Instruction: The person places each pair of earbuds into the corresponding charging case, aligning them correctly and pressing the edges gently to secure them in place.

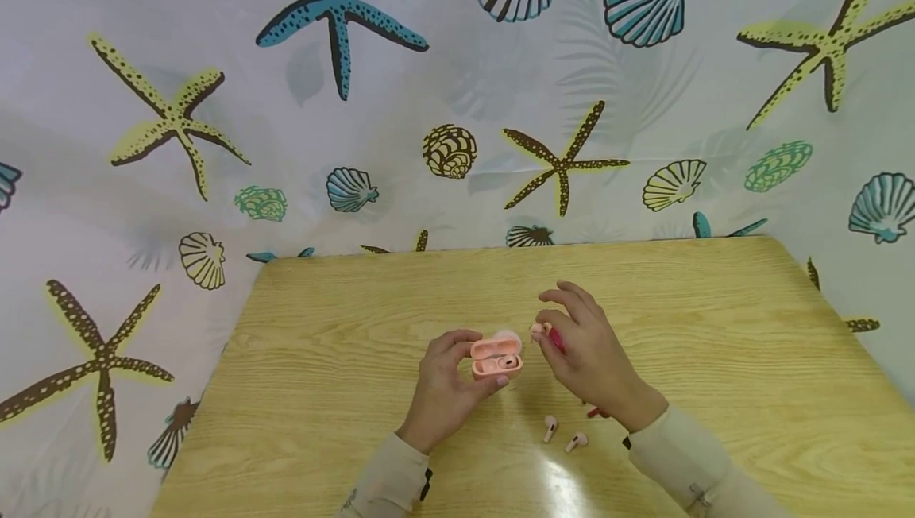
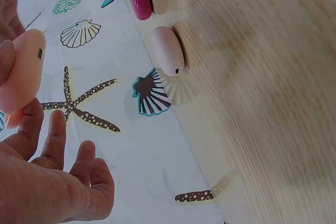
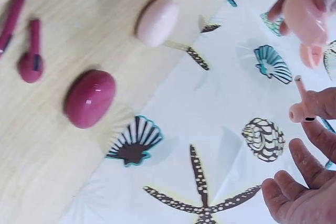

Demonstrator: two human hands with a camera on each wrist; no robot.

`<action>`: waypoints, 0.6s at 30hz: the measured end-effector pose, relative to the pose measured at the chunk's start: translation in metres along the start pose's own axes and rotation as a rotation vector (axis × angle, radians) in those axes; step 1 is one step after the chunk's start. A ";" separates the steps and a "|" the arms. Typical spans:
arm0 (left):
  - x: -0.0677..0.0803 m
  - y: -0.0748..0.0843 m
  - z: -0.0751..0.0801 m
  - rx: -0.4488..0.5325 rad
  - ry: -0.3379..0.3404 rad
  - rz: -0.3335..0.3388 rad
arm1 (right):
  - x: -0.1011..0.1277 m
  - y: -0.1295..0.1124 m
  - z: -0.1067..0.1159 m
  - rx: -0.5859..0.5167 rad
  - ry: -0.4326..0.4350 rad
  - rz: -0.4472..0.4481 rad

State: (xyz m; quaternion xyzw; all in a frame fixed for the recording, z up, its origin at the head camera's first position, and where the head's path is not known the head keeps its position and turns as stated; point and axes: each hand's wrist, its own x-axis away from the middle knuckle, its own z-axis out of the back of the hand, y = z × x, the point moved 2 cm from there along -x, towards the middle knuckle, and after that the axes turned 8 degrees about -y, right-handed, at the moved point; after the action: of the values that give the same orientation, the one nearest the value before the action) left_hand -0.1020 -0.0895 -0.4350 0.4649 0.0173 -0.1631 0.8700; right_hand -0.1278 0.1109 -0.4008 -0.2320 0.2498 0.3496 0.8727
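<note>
My left hand [image 1: 446, 387] grips a peach earbud case [image 1: 496, 370] between fingers and thumb, its lid raised. One earbud [image 1: 508, 361] sits in the right-hand slot of the case, and the slot to its left shows bare. To the right of the case, my right hand [image 1: 593, 359] pinches a peach earbud [image 3: 302, 106] between thumb and index finger, the other fingers spread. In the right wrist view, the earbud's stem points up and its rounded head is at the bottom. The left wrist view catches only the smooth outside of the peach case [image 2: 25, 72].
A closed pale pink case [image 3: 157, 22] and a closed magenta case [image 3: 90, 99] lie on the wooden table [image 1: 343, 311]. Two pale pink earbuds [image 1: 550, 427] lie near my right wrist, with magenta earbuds [image 3: 31, 61] close by. Behind the table hangs a shell-patterned cloth [image 1: 400, 129].
</note>
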 end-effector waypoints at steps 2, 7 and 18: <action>-0.001 0.000 -0.001 0.001 -0.006 0.004 | -0.005 -0.004 0.005 -0.025 -0.002 -0.005; -0.001 0.000 -0.002 0.005 -0.015 0.004 | -0.016 -0.019 0.008 -0.048 0.043 0.072; -0.002 0.000 -0.002 -0.024 0.015 -0.060 | -0.016 -0.040 -0.008 -0.070 -0.038 0.149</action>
State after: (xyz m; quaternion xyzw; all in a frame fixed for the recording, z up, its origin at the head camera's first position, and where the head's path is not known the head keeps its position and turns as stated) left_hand -0.1040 -0.0869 -0.4357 0.4549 0.0398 -0.1855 0.8701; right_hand -0.1110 0.0722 -0.3886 -0.2366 0.2374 0.4265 0.8401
